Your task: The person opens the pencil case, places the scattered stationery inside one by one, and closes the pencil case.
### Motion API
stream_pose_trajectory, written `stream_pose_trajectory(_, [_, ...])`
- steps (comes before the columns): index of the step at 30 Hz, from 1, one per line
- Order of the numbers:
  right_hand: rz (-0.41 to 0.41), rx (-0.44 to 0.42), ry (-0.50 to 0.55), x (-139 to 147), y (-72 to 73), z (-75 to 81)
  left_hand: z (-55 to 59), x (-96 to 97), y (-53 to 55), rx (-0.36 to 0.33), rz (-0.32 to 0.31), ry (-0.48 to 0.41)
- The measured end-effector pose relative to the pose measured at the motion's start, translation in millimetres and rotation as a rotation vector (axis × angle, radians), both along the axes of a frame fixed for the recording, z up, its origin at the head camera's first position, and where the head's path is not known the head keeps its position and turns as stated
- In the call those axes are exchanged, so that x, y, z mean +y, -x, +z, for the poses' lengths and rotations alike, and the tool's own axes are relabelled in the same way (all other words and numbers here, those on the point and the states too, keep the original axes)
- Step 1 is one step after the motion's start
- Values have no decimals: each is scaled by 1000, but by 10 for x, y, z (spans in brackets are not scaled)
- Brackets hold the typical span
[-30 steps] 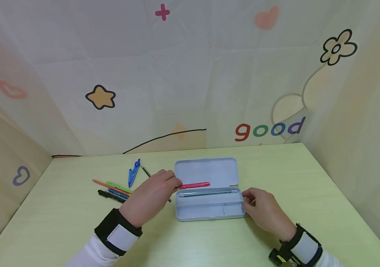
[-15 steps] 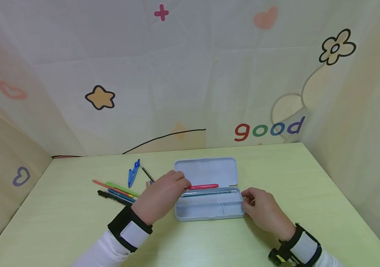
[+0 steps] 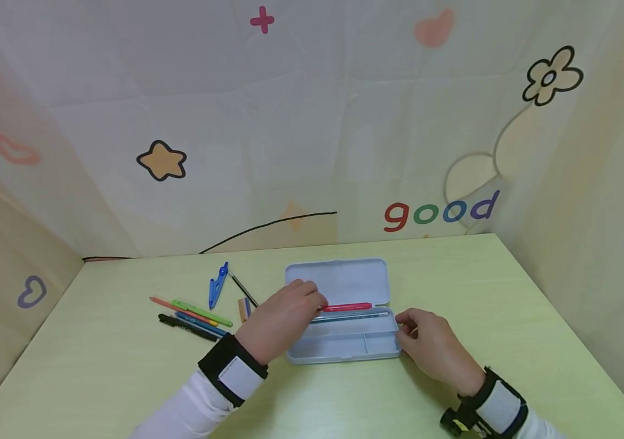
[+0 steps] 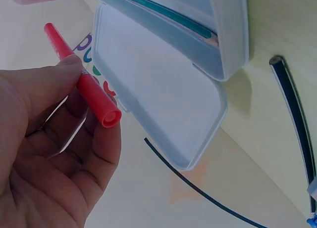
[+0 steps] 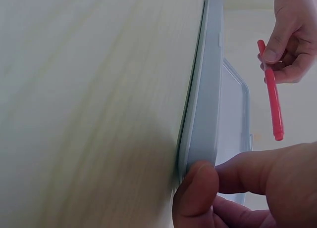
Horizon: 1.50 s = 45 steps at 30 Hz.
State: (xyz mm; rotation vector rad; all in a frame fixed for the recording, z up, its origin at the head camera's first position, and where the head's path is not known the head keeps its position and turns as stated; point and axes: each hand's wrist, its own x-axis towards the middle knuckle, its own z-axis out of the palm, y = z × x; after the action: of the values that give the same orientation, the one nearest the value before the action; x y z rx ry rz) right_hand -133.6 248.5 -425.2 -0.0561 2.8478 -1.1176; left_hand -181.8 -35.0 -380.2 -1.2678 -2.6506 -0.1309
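A red marker pen (image 3: 347, 307) is pinched between the thumb and fingers of my left hand (image 3: 284, 320), above the open pale blue pencil case (image 3: 325, 349). The left wrist view shows the marker (image 4: 99, 100) lying slantwise across the fingers, clear of the case. Inside the back compartment lies a teal pencil (image 3: 358, 316); the small front compartments look bare. My right hand (image 3: 435, 347) grips the right end of the case, its thumb (image 5: 198, 183) on the near wall. The lid (image 3: 345, 277) lies folded back, partly behind my left hand.
Left of the case lie a green pen (image 3: 202, 312), a black marker (image 3: 186, 325), an orange pencil (image 3: 166, 302) and blue pens. A blue compass (image 3: 218, 285), a dark pencil (image 3: 242, 288) and an eraser (image 3: 243, 309) lie behind them. A patterned curtain (image 3: 312, 152) stands behind the table.
My left hand has moved right with the red marker, further over the case, uncovering the eraser and more of the pens. The right hand has stayed at the case's end.
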Motion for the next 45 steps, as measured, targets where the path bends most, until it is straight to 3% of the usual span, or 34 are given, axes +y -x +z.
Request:
stream_pose_trajectory(25, [-6,-14,-11,1,8,10,-216,287,82,-49,12,-5])
stream_pose_trajectory(35, [2,-6,-11,6,10,7,-276,355,84,-2,6,-5])
stream_pose_trajectory(45, [11,20,-6,6,4,-3,-373,407,86,0,25,-10])
